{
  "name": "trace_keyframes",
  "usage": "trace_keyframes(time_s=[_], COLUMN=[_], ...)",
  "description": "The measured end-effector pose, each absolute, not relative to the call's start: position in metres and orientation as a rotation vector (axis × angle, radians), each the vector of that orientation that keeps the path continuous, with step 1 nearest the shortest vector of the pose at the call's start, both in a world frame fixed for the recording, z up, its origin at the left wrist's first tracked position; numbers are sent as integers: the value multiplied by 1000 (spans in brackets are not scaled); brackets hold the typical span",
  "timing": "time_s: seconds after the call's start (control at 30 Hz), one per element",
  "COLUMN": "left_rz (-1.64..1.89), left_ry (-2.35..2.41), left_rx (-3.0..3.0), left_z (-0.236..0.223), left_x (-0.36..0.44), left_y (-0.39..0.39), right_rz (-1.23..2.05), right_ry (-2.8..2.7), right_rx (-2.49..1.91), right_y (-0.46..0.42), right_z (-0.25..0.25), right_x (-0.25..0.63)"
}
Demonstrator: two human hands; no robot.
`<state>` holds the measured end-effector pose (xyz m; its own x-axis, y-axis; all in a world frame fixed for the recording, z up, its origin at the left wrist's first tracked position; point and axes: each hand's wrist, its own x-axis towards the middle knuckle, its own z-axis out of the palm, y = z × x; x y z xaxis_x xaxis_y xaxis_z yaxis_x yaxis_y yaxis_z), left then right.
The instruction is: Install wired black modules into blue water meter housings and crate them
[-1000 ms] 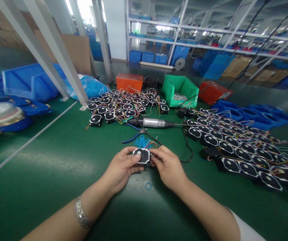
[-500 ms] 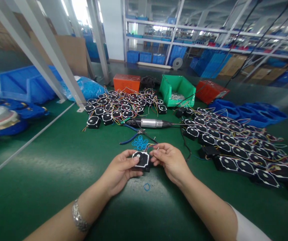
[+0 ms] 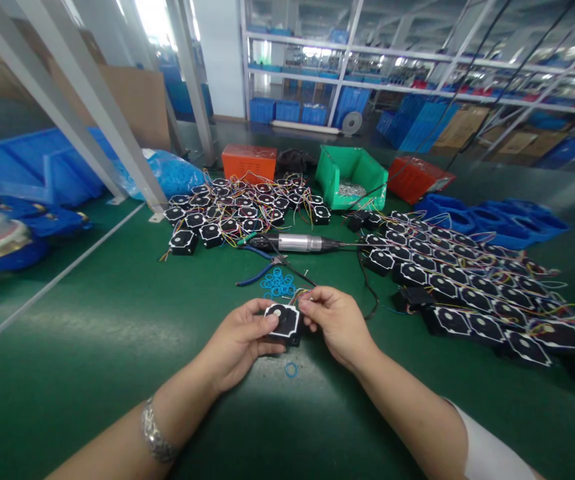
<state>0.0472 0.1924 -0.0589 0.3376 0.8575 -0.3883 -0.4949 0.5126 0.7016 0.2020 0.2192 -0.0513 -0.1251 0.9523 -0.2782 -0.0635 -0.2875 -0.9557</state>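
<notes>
Head view: both hands (image 3: 287, 330) around motor (image 3: 282, 321).

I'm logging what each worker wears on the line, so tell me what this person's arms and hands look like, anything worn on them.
Both hands are bare, no gloves. The left hand has a silver metal link bracelet around its wrist, and that forearm is uncovered. The right hand wears nothing visible; its forearm is bare up to a white short sleeve at the lower edge. No rings can be made out.
</notes>
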Motion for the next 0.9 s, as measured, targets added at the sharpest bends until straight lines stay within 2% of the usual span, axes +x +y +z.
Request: trace_keyframes(time_s=[0.13, 0.37, 0.5, 0.73, 0.9], left_rz=[937, 992, 1042, 1118, 1138], left_ry=[827, 856, 873, 847, 821], left_rx=[516, 464, 443, 376, 380], left_z=[-58, -55, -54, -50, -52], left_x=[47, 48, 49, 46, 47], left_y=[192, 193, 194, 197, 196], right_rz=[1493, 970, 1035, 1402, 1282], right_ry=[-1217, -1770, -1685, -1244, -1310], right_rx=[-1315, -1256, -1320, -1388, -1446], right_y=[219, 218, 221, 222, 217], right_z=[-50, -42, -44, -47, -41], right_x=[203, 210, 211, 209, 207])
